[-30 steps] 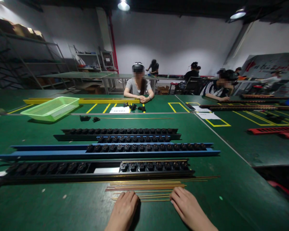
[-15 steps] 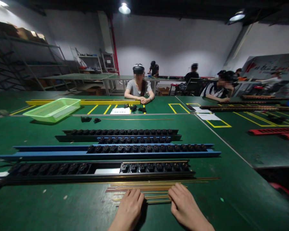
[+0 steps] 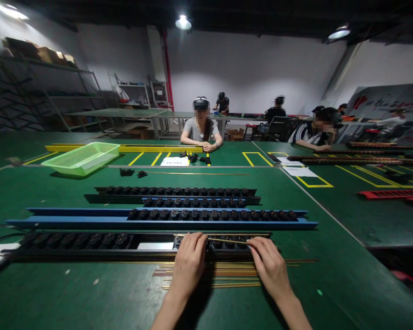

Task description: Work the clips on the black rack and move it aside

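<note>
Moved forward off the loose rods [image 3: 209, 273], both hands are now held over the nearest black rail [image 3: 79, 240]. A brass rod [image 3: 223, 240] is gripped by the curled fingers of the left hand [image 3: 189, 263]. The right hand [image 3: 270, 268] is held curved near the rod's other end; whether the rod is gripped by it cannot be told. The rod is held across the rail's sockets at a slight tilt. Beyond it, a blue rail [image 3: 158, 223] and a second black rail [image 3: 99, 198] are laid parallel on the green table [image 3: 55, 288]. A green basket [image 3: 82, 158] is placed farther off, near a seated person [image 3: 201, 130].
</note>
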`<state>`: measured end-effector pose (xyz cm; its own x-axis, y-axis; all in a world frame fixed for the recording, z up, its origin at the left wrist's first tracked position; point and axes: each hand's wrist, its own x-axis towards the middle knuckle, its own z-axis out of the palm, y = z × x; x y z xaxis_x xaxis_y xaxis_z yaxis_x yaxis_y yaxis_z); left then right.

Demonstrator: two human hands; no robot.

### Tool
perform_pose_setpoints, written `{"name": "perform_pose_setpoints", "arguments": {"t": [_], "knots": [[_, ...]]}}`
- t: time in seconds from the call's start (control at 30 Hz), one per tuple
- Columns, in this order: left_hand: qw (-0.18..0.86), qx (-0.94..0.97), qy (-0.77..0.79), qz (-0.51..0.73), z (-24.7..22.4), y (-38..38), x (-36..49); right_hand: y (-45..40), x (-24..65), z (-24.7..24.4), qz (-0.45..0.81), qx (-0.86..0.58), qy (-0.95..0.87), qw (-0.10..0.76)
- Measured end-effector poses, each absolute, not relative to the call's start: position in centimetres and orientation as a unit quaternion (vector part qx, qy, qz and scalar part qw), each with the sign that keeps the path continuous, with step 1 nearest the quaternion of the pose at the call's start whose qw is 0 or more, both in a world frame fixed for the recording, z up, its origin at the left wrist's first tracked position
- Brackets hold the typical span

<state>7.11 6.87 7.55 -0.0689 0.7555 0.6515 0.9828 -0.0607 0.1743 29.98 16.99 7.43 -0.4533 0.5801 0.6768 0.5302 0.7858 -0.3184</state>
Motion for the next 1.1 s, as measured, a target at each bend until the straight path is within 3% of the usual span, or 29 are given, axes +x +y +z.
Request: {"name": "perform_pose_setpoints", "arguments": {"t": [1.1], "knots": [[0.147,-0.668,-0.696,-0.218,3.8,6.1,7.9,19.1,29.5,5.8,-0.076,-0.349,-0.842,0.405]]}}
